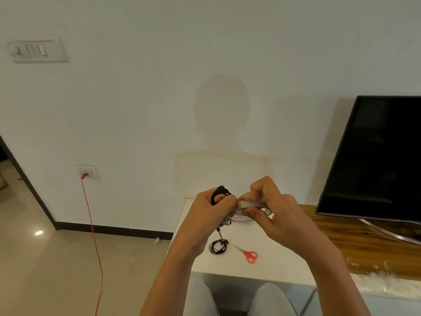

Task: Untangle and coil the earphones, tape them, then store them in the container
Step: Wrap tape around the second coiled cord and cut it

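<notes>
My left hand (208, 215) grips a coiled bundle of black earphones (220, 192) held up above the white table (268, 263); the jack plug (219, 232) dangles below the hand. My right hand (268, 201) pinches a roll of clear tape (251, 204) right beside the bundle, thumb under the roll and fingers curled over it. A second coil of black earphones (218, 246) lies flat on the table below my hands. No container is visible.
Red-handled scissors (248, 254) lie on the table right of the second coil. A black TV (376, 160) stands on a wooden surface (355, 245) at the right. A red cable (94, 236) hangs from a wall socket at the left, down to the tiled floor.
</notes>
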Demonstrator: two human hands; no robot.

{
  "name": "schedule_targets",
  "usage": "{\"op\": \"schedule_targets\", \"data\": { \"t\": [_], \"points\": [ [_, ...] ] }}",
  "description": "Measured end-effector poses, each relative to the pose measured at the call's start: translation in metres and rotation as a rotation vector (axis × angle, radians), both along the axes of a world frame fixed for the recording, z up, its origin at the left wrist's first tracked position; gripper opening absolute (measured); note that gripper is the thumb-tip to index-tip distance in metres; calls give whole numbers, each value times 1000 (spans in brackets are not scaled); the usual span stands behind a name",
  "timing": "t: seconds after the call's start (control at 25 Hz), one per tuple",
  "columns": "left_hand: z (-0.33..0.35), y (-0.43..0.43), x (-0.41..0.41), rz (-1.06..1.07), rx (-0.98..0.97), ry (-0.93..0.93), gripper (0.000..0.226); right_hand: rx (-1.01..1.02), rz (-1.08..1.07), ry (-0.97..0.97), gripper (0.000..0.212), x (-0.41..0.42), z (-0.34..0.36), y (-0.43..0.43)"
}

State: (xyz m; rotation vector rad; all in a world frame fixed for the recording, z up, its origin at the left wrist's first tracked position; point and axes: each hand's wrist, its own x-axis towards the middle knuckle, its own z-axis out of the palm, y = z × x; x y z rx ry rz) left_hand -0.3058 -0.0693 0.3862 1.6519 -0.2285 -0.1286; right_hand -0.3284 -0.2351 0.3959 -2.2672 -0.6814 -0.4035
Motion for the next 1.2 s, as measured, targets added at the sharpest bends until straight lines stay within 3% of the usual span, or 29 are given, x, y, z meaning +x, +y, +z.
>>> {"op": "schedule_targets", "data": {
  "t": [0.2,0.4,0.64,0.88,1.2],
  "points": [
    [2,1,-3,-28,-25,21,17,-28,33,-84,45,3,-6,-4],
    [0,4,-2,-31,-53,20,10,-25,67,-176,10,10,-12,-8],
    [-2,3,-3,-50,-50,40,36,-59,83,-176,12,15,-12,-12],
    [-2,2,-3,-86,6,81,24,-109,148,-176,6,17,-14,-15],
    [-2,7,-4,-179,5,96,15,18,213,-152,5,22,-18,-19]
  ]
}}
